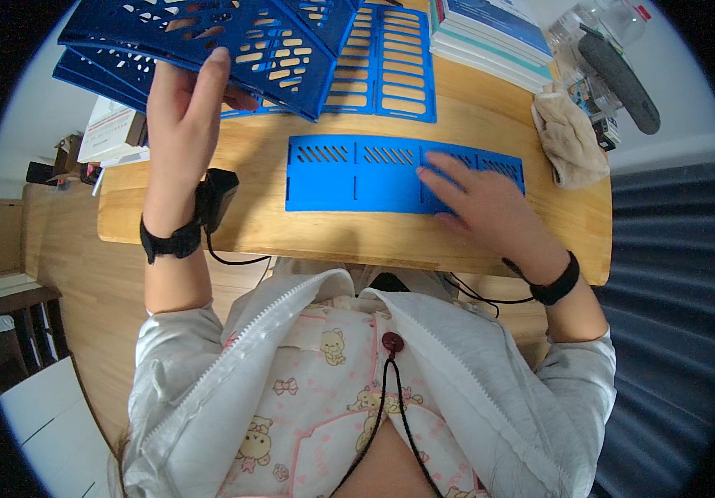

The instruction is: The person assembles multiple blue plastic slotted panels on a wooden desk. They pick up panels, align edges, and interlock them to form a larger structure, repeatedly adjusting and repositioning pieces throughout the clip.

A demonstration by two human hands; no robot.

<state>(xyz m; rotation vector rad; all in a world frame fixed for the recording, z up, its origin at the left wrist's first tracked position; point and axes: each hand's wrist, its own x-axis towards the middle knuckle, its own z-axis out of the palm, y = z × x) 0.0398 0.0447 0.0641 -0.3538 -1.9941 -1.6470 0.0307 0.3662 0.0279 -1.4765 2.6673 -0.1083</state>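
at left edge of desk (258,191): white books (107,137), printed. left hand (182,120): closed on blue slotted panels (309,50), raised. center: flat blue panel (386,187), set back from front edge; bare wood along left and front sides. right hand (490,203): fingers spread over panel's right half, contact unclear. upper right: book stack (494,37), illegible print.

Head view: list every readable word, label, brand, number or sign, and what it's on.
Right-hand book stack: print on top cover, too small to read.
Left-hand books: lines of print, too small to read.
Shirt: faint pink marks among the bears, too blurred to read.
Flat blue panel: none visible.
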